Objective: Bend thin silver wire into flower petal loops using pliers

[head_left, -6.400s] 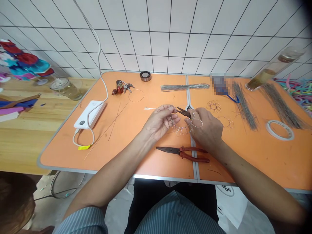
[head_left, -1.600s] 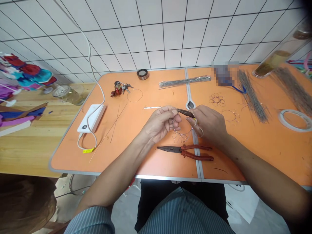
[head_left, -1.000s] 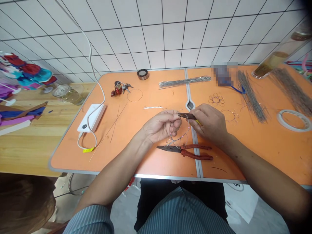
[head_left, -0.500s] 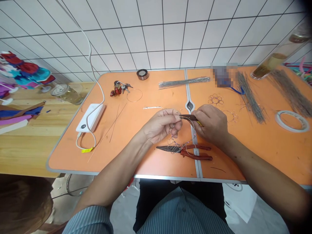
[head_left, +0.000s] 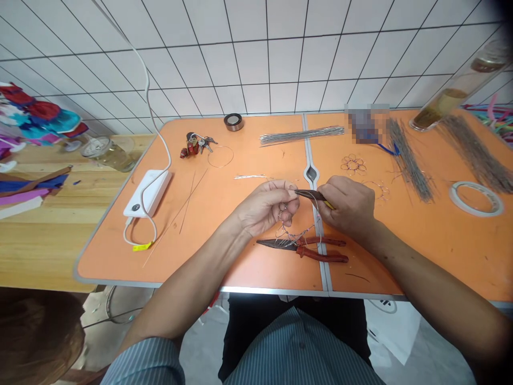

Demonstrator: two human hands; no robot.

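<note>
Since the earliest shot the loopy wire ring has dropped from between the hands; now it dangles below them, in front of the red-handled pliers. Left hand has its fingers pinched closed on the wire, right hand is wrapped tight round the dark pliers. Tips now meet that pinch, so I'd guess both are working one spot. Wire flower lies farther back on the counter.

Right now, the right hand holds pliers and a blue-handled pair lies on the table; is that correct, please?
Not quite: the head view shows the spare pliers on the table with red handles; the right hand does hold other pliers.
</note>
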